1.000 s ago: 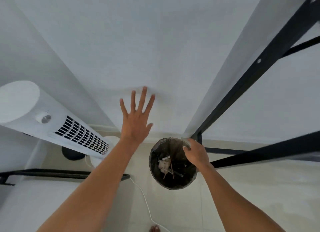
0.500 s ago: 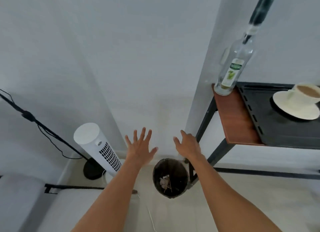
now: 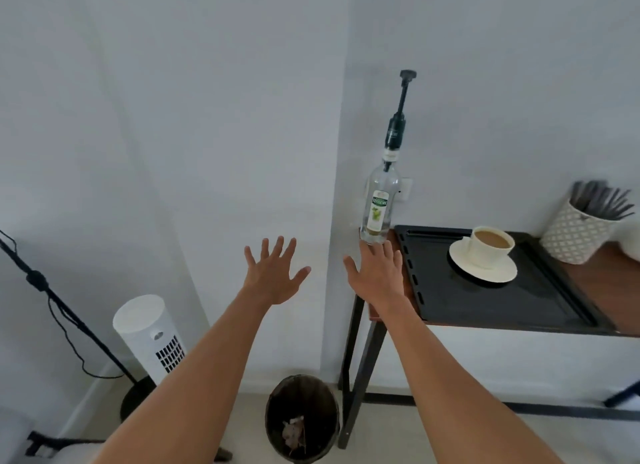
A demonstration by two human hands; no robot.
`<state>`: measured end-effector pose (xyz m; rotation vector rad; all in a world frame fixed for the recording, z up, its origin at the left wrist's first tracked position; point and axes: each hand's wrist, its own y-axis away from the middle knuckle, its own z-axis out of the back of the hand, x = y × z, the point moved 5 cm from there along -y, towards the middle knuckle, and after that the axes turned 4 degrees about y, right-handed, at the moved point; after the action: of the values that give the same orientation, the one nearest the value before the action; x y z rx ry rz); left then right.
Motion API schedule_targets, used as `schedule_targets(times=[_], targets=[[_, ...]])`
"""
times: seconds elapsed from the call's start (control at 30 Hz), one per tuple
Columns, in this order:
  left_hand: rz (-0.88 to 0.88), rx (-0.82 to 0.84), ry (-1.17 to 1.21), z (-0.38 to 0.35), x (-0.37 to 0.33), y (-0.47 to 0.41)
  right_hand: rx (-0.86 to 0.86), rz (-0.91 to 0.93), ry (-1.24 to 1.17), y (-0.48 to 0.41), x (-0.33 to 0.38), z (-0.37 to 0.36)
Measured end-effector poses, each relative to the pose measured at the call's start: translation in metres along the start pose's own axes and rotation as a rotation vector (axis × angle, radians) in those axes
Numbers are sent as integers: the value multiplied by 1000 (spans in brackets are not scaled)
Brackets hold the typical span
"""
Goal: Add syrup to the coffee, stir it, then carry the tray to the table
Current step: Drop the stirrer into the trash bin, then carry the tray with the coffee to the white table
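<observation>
— Both hands? 
— Left hand and right hand reach forward, fingers spread, holding nothing.
— Syrup?
— Bottle stands upright at the table's corner, pump up, beside the tray.

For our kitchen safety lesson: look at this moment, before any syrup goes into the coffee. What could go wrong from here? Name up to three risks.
1. The syrup bottle stands at the table's far left corner, tall with a long pump; the open right hand reaching from below might tip it off.
2. The cup looks nearly full, so stirring or carrying the tray may slosh coffee.
3. The bin on the floor beside the table leg could trip someone.
</observation>
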<state>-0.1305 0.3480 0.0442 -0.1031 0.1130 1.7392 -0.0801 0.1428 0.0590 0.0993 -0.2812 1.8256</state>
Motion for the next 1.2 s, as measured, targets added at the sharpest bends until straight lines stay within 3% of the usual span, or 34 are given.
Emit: schedule_targets(times=[0.63, 0.9, 1.2], targets=[[-144, 2, 128, -13, -272, -29, -71, -156, -18, 20, -272, 75], [-79, 45, 75, -43, -301, -83, -81, -274, -29, -19, -369, 72], [93, 48, -33, -76, -300, -102, 20, -352, 54, -53, -440, 47]])
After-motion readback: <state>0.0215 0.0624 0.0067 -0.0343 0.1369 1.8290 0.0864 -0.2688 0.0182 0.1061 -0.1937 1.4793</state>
